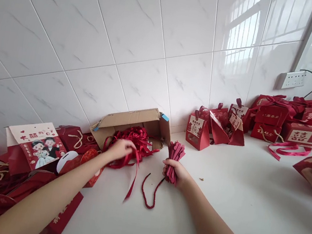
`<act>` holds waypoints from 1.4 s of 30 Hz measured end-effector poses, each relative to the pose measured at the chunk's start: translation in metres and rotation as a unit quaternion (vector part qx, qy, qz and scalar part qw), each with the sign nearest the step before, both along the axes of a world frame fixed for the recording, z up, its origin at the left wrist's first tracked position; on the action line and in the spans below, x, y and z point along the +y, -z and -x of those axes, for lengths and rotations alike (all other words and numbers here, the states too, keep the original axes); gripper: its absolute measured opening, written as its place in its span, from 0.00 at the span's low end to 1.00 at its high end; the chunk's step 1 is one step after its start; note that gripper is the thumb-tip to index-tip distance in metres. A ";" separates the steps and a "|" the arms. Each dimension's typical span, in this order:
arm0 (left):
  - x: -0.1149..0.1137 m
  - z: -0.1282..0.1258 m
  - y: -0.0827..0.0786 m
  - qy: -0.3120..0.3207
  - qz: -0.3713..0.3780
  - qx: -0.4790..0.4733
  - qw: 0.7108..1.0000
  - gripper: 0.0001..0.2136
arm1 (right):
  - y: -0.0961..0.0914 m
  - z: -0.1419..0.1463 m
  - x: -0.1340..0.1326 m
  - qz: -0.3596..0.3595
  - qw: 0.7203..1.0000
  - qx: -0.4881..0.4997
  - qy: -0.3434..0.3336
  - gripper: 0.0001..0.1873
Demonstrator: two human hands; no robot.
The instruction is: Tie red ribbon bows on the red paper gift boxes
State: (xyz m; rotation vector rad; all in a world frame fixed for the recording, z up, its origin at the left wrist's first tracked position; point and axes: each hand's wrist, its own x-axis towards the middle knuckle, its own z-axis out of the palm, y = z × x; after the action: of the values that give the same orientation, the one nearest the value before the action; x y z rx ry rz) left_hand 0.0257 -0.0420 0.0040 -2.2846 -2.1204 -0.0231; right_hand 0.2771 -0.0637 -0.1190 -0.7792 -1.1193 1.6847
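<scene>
The left hand (121,149) is closed on a tangle of red ribbons (137,137) that spills from an open cardboard box (132,122) lying on its side. One strand hangs from the fingers down to the white counter (218,211). The right hand (176,173) is just beside the left, at its 3 o'clock, with the fingers wrapped tight round a bundle of red tags (176,153) held upright.

A red twisted cord (148,199) curls on the counter at 7 o'clock from the right hand. Whether that hand holds its upper end cannot be told.

At 9 o'clock from the left hand stands a gift bag (40,147) printed with a cartoon couple. The red Chinese writing on its white flap is too small to read surely.

At 2 o'clock from the right hand stands a small red gift box (198,132) whose white label carries red characters. Farther along the wall, a long red box (303,134) shows the double-happiness sign 囍 on its white label. A white power strip (291,79) sits on the tiled wall at 12 o'clock from that box.
</scene>
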 end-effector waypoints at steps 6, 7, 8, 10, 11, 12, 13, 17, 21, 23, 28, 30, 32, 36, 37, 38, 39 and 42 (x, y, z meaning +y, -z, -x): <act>0.037 0.016 -0.032 -0.250 -0.103 -0.012 0.963 0.20 | -0.005 -0.001 0.000 0.124 0.988 0.088 -0.038 0.10; 0.035 0.012 -0.031 -0.260 -0.116 -0.012 0.959 0.23 | -0.006 -0.002 0.000 0.133 0.985 0.101 -0.040 0.09; 0.032 0.007 -0.030 -0.258 -0.130 -0.010 0.957 0.26 | -0.007 -0.002 -0.001 0.141 0.983 0.112 -0.042 0.09; 0.018 -0.007 -0.025 -0.219 -0.150 -0.004 0.964 0.27 | -0.008 -0.004 -0.001 0.155 0.978 0.130 -0.045 0.08; 0.009 -0.016 -0.021 -0.182 -0.148 -0.003 0.972 0.25 | -0.008 -0.005 -0.001 0.160 0.976 0.137 -0.046 0.07; -0.002 -0.025 -0.016 -0.136 -0.133 -0.006 0.982 0.20 | -0.008 -0.005 -0.001 0.164 0.975 0.145 -0.046 0.08; -0.015 -0.034 -0.010 -0.087 -0.104 -0.012 0.991 0.16 | -0.008 -0.006 0.000 0.166 0.973 0.155 -0.045 0.08; -0.076 -0.068 0.022 0.060 0.035 -0.058 0.996 0.15 | -0.009 -0.006 0.000 0.152 0.964 0.213 -0.042 0.10; -0.126 -0.089 0.048 0.158 0.141 -0.129 0.969 0.12 | -0.018 -0.009 -0.007 0.117 0.954 0.271 -0.054 0.11; -0.136 -0.094 0.049 0.177 0.181 -0.165 0.953 0.05 | -0.023 -0.013 -0.013 0.100 0.950 0.289 -0.059 0.10; -0.097 -0.086 0.023 0.054 0.177 -0.397 0.899 0.08 | -0.033 -0.022 -0.019 0.070 0.942 0.323 -0.055 0.08; -0.061 -0.073 0.010 -0.005 0.104 -0.440 0.892 0.09 | -0.034 -0.024 -0.019 0.064 0.938 0.336 -0.053 0.08; -0.026 -0.056 0.002 -0.076 0.000 -0.478 0.875 0.09 | -0.033 -0.026 -0.017 0.063 0.934 0.349 -0.050 0.08; 0.013 -0.027 0.006 -0.157 -0.159 -0.513 0.829 0.08 | -0.029 -0.027 -0.015 0.070 0.930 0.357 -0.050 0.09; 0.014 -0.023 0.011 -0.162 -0.183 -0.511 0.824 0.09 | -0.028 -0.027 -0.014 0.073 0.930 0.356 -0.051 0.09; 0.011 -0.022 0.018 -0.161 -0.200 -0.506 0.824 0.11 | -0.027 -0.026 -0.013 0.075 0.931 0.354 -0.053 0.10; 0.005 -0.023 0.026 -0.154 -0.208 -0.497 0.828 0.13 | -0.026 -0.026 -0.012 0.078 0.931 0.353 -0.054 0.10; -0.024 -0.034 0.053 -0.093 -0.188 -0.456 0.865 0.16 | -0.026 -0.026 -0.012 0.085 0.932 0.346 -0.060 0.12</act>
State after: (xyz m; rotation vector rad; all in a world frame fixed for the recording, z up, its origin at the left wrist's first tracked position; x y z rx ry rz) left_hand 0.0601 -0.0659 -0.0489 -1.9833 -2.3203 -1.6407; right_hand 0.3027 -0.0755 -0.0931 -0.1688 -0.5372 1.9546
